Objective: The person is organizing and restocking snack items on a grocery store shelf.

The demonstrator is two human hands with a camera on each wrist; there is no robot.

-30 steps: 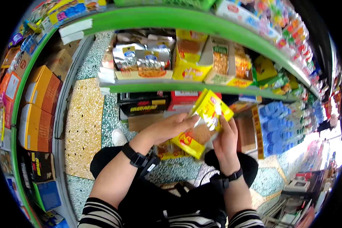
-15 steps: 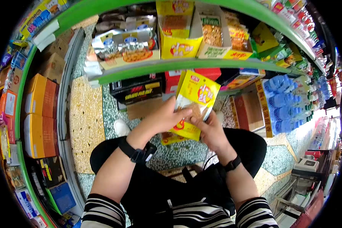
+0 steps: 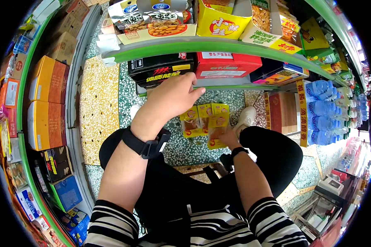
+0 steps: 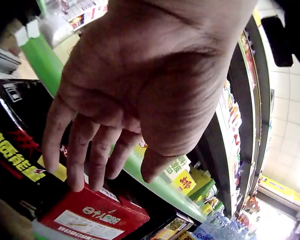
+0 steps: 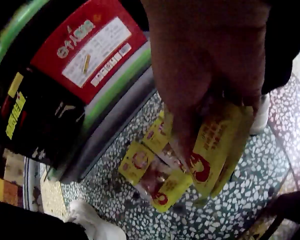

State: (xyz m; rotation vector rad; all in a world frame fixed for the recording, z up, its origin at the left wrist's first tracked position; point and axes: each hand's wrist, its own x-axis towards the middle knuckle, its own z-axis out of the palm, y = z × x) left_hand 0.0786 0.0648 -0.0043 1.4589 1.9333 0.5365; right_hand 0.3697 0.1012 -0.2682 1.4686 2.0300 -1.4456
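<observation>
Down at the speckled floor, my right hand (image 3: 228, 138) pinches a yellow snack packet (image 3: 217, 122); the right wrist view shows the fingers curled on the packet (image 5: 214, 150). Beside it two more yellow packets lie flat, one on the left (image 3: 192, 122) and one in the middle (image 3: 204, 111). My left hand (image 3: 172, 95) hangs in the air before the lower shelf, near a black box (image 3: 158, 71) and a red box (image 3: 226, 65). In the left wrist view its palm (image 4: 125, 85) shows, fingers loosely extended and holding nothing.
A shelf with a green edge (image 3: 160, 50) crosses in front, bearing boxes of snacks such as a yellow box (image 3: 222, 24). Bottles in blue wrap (image 3: 320, 111) stand at the right. Orange cartons (image 3: 49, 125) fill the left shelf. A white shoe (image 3: 246, 117) is beside the packets.
The yellow packet, held up between both hands before, is now down at the floor in my right hand. My left hand has let go of it and moved apart. The view has shifted.
</observation>
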